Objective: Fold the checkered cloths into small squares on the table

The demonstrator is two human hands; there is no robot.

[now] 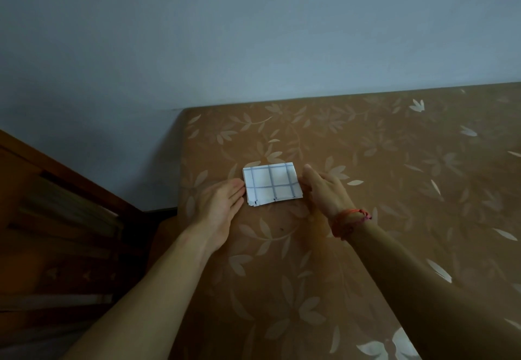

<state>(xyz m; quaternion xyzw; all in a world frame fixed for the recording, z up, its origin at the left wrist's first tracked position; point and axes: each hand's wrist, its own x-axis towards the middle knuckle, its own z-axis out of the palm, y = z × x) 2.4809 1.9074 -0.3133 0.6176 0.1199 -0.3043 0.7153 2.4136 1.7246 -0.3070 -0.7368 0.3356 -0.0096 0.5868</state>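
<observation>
A white cloth with grey check lines (271, 183) lies folded into a small, layered rectangle on the brown leaf-patterned table (366, 218). My left hand (222, 210) lies flat on the table with its fingertips touching the cloth's left edge. My right hand (321, 190), a red string bracelet on its wrist, stands on edge against the cloth's right side with the fingers together. Neither hand grips the cloth; both press at its sides.
The table meets a pale blue wall (253, 35) at the back. Its left edge drops off near the cloth. Dark wooden furniture with shelves (56, 218) stands to the left, below table level.
</observation>
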